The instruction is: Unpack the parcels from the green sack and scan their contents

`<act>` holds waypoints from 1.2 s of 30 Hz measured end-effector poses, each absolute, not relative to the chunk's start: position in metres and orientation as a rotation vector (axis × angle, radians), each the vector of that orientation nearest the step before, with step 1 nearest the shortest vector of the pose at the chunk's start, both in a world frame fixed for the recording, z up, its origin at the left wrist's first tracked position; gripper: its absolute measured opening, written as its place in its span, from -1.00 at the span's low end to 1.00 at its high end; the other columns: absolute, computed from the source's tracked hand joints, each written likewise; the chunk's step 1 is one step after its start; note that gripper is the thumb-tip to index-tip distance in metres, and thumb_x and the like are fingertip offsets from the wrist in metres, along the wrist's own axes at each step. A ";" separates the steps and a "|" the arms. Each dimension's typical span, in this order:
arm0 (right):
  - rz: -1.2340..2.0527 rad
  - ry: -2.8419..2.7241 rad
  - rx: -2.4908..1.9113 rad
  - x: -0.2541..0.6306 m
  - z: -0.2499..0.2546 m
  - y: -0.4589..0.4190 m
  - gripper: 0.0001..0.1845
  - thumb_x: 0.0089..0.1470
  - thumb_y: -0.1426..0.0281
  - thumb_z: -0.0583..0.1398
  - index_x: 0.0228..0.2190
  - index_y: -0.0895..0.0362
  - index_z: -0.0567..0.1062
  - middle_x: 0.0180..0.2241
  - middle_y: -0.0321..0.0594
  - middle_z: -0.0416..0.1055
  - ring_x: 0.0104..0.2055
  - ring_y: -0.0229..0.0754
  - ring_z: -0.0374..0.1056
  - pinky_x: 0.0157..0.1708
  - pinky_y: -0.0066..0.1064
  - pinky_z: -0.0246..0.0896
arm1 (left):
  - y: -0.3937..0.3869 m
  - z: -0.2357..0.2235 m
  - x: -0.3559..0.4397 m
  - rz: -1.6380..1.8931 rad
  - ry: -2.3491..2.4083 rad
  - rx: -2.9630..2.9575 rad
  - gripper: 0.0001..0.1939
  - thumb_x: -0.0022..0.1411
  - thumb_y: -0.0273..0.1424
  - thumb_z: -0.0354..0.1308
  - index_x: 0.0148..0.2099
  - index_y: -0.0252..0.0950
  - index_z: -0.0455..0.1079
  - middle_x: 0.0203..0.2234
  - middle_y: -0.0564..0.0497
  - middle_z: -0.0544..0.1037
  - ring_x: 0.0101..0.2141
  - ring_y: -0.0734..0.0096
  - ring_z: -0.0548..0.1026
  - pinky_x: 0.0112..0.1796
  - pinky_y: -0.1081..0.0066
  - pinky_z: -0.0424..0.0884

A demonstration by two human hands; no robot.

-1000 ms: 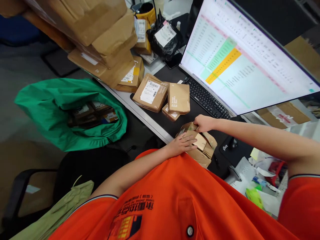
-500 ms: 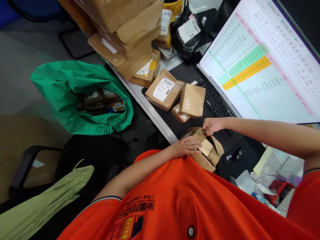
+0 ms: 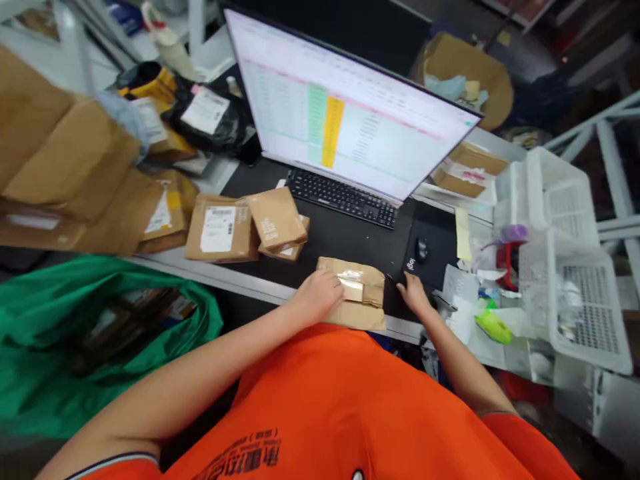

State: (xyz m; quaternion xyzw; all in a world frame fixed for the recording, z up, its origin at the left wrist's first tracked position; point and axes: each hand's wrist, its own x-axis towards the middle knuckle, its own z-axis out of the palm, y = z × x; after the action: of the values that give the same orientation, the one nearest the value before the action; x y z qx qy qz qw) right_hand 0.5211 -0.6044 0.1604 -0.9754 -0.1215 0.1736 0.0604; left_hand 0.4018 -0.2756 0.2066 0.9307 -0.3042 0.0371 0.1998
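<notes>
In front of my body lies a brown cardboard box (image 3: 373, 277), its top parted along the middle and a paler surface showing in the gap. Clear tape glints on the upper flap. My left hand (image 3: 320, 293) presses on the box's left side, fingers curled over it. Off the box's right side, by the mouse pad, is my right hand (image 3: 414, 293), its fingers drawn together. A thin dark stick-like thing (image 3: 392, 277) reaches from its fingertips toward the box; its kind is too small to make out.
Taped cardboard parcels (image 3: 220, 230) lie left of the box, with larger cartons (image 3: 65, 153) stacked beyond. A keyboard (image 3: 345, 198), a monitor (image 3: 350, 100) and a mouse (image 3: 421, 249) are behind. White plastic baskets (image 3: 590, 300) stand right; a green sack (image 3: 200, 280) holding parcels sits lower left.
My right hand has let go of the box's flap and moved right, beside the mouse pad. My left hand stays on the box. The view has turned right.
</notes>
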 end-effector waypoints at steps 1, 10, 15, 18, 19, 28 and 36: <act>0.518 -0.310 -2.960 0.506 0.149 -0.616 -0.56 0.22 0.42 0.08 0.09 0.33 0.42 0.03 0.29 0.42 0.09 0.13 0.37 0.06 -0.04 0.31 | -0.283 0.215 0.416 0.096 -0.854 2.656 -0.72 0.36 -0.19 0.18 -0.23 -0.33 0.50 -0.23 -0.14 0.62 -0.18 0.17 0.54 -0.02 0.14 0.44; 0.483 -0.026 -2.818 0.469 0.108 -0.645 -0.77 0.24 0.47 0.07 -0.15 0.21 0.49 -0.05 0.16 0.43 0.03 0.08 0.37 0.04 -0.18 0.28 | -0.343 0.197 0.494 0.072 -0.930 2.928 -0.74 0.34 -0.35 0.23 0.02 -0.37 0.42 -0.10 -0.23 0.57 -0.14 0.12 0.55 -0.19 0.26 0.49; 0.514 0.034 -2.564 0.464 0.137 -0.664 -0.55 0.40 0.34 -0.17 0.05 0.16 0.41 -0.25 -0.13 0.51 -0.28 -0.15 0.47 -0.23 -0.37 0.35 | -0.332 0.192 0.492 0.108 -0.995 2.922 -0.66 0.38 -0.36 0.17 0.12 -0.42 0.39 -0.07 -0.25 0.56 -0.12 0.11 0.55 -0.19 0.25 0.52; 0.551 -0.113 -2.403 0.466 0.162 -0.663 -0.52 0.42 0.25 -0.16 0.11 0.12 0.41 -0.33 -0.23 0.51 -0.24 -0.18 0.47 -0.19 -0.41 0.34 | -0.331 0.189 0.488 0.229 -0.990 2.894 -0.67 0.43 -0.35 0.07 0.12 -0.44 0.39 -0.06 -0.27 0.56 -0.10 0.10 0.54 -0.14 0.22 0.53; 0.537 -0.204 -2.366 0.467 0.170 -0.660 -0.53 0.42 0.24 -0.14 0.10 0.10 0.44 -0.28 -0.21 0.52 -0.15 -0.17 0.47 -0.11 -0.39 0.33 | -0.332 0.186 0.486 0.282 -0.988 2.887 -0.67 0.44 -0.35 0.04 0.11 -0.46 0.40 -0.07 -0.28 0.56 -0.11 0.09 0.53 -0.12 0.20 0.53; 0.320 -1.045 -2.780 0.463 0.198 -0.640 -0.51 0.38 0.48 -0.10 0.18 0.07 0.42 -0.03 -0.04 0.48 -0.17 -0.11 0.34 -0.24 -0.30 0.12 | -0.341 0.176 0.476 0.403 -0.873 2.830 -0.65 0.46 -0.34 -0.02 0.11 -0.45 0.40 -0.10 -0.31 0.56 -0.10 0.05 0.52 -0.08 0.13 0.53; 0.375 -0.922 -2.914 0.500 0.183 -0.666 -0.43 0.33 0.52 -0.04 0.27 -0.06 0.36 -0.13 -0.07 0.49 -0.17 -0.09 0.30 -0.21 -0.30 0.08 | -0.336 0.170 0.467 0.516 -0.979 2.710 -0.68 0.46 -0.33 -0.01 0.09 -0.38 0.44 -0.15 -0.24 0.59 -0.14 0.13 0.55 -0.10 0.18 0.54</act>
State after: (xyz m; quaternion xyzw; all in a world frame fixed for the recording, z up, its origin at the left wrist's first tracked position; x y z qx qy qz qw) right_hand 0.4996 -0.6658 0.1829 -0.9459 -0.2992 0.1218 0.0312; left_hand 0.4669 -0.3364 0.1699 0.9205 -0.3325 0.1754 0.1068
